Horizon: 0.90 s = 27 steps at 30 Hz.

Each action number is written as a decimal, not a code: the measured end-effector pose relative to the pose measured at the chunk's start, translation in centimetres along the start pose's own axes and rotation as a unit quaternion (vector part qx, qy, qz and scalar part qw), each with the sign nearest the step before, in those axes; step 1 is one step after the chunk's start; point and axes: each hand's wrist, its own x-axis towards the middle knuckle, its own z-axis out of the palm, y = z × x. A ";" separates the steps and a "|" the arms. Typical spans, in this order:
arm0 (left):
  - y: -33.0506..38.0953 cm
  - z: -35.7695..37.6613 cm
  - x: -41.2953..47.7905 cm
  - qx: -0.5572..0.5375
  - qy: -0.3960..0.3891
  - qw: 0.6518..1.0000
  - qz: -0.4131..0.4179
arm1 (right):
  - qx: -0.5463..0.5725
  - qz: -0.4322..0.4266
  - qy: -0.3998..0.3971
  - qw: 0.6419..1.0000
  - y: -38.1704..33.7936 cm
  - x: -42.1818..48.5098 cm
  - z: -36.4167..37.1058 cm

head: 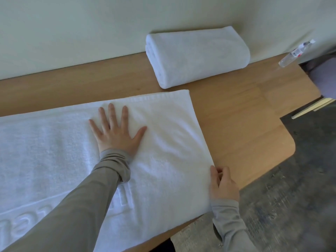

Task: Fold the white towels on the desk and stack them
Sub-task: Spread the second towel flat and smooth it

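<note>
- The right hand (224, 182), in a grey sleeve, sits nearest, its fingers curled on the right edge of the spread towel (163, 142), pinching it close to the near corner.
- The left hand (116, 131) lies flat on the middle of that towel, fingers straight and fanned wide, holding nothing.
- The white towel covers the left part of the wooden desk (236, 115).
- Further back, a folded towel (196, 57) rests against the pale wall (72, 33).
- A clear bottle (294, 52) lies at the far right.

left hand (116, 135) flat on towel (169, 142) | right hand (224, 184) pinches its edge
</note>
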 end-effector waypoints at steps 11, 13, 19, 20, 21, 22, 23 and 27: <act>0.1 0.2 0.0 0.009 0.000 1.000 -0.001 | -0.081 -0.322 0.035 0.943 -8.8 -4.5 4.0; -0.1 0.2 0.0 0.008 0.003 1.000 0.002 | -0.124 -0.392 -0.085 0.907 -11.3 -7.5 6.6; -0.2 0.2 0.0 0.013 0.000 1.000 0.006 | -0.280 -0.335 -0.138 0.889 -3.1 -3.9 2.8; -0.2 0.2 0.0 0.015 -0.001 1.000 0.006 | -0.281 -0.303 -0.147 0.899 -1.4 -2.8 1.6; -0.2 0.1 0.0 0.014 0.000 1.000 0.006 | -0.264 -0.276 -0.153 0.911 0.2 -1.8 0.5; -0.1 0.0 0.0 0.010 0.000 1.000 0.007 | -0.246 -0.249 -0.164 0.922 1.1 -1.0 -0.6; -0.1 -0.2 -0.1 0.002 0.001 1.000 0.008 | -0.238 -0.229 -0.160 0.930 1.3 -0.5 -1.4; 0.2 -0.6 -0.3 -0.016 -0.002 1.000 0.007 | -0.186 -0.291 -0.077 0.935 -4.9 -0.8 0.0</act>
